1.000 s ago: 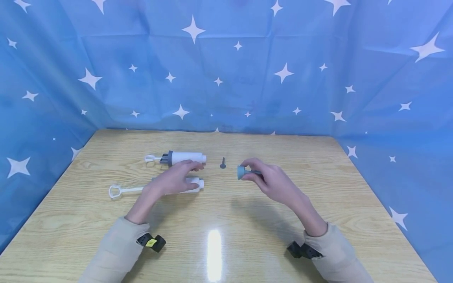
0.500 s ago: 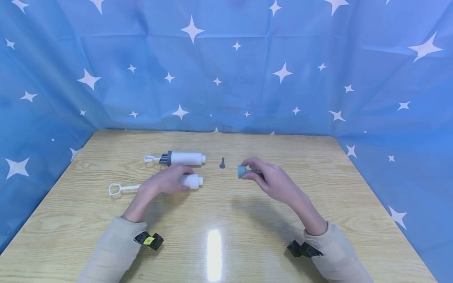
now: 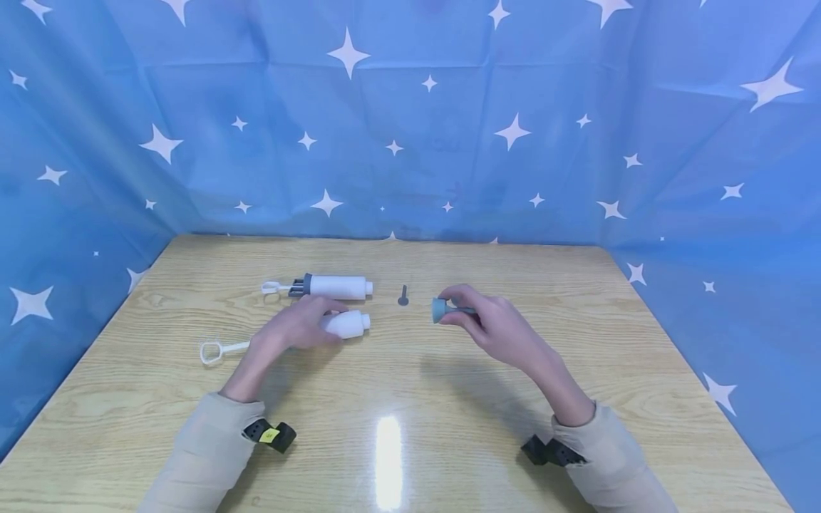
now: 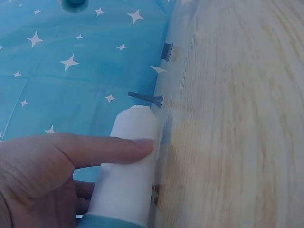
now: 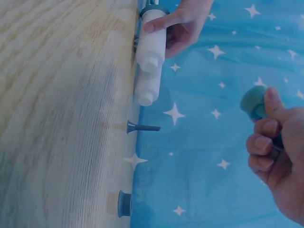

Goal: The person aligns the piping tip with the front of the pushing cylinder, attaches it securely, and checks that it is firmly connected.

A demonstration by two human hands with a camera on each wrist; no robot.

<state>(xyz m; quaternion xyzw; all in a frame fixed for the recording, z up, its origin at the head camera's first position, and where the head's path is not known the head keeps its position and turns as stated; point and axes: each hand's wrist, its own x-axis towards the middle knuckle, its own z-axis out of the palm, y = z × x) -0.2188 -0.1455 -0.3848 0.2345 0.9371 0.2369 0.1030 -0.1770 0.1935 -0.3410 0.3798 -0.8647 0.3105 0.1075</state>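
My left hand [image 3: 298, 324] grips the white barrel of a large plunger syringe [image 3: 346, 324], with the thumb laid across it in the left wrist view. Its teal collar [image 4: 111, 222] shows there; in the head view a white loop handle [image 3: 212, 352] sticks out left of my wrist. My right hand [image 3: 481, 318] pinches a teal funnel-shaped nozzle [image 3: 439, 311] by its thin stem, wide end facing left. Between the hands, a dark grey-blue funnel nozzle [image 3: 403, 296] stands on its wide end, stem upward.
A second white syringe [image 3: 338, 287] with a dark grey collar lies just behind the held one. In the right wrist view a short grey-blue spool-shaped piece [image 5: 124, 204] stands on the wooden table [image 3: 513, 442]. A blue star-patterned cloth [image 3: 410, 142] hangs behind.
My left hand has drawn slightly left and closed around the syringe barrel, whose tip end has tilted up a little. My right hand and its nozzle have hardly moved.
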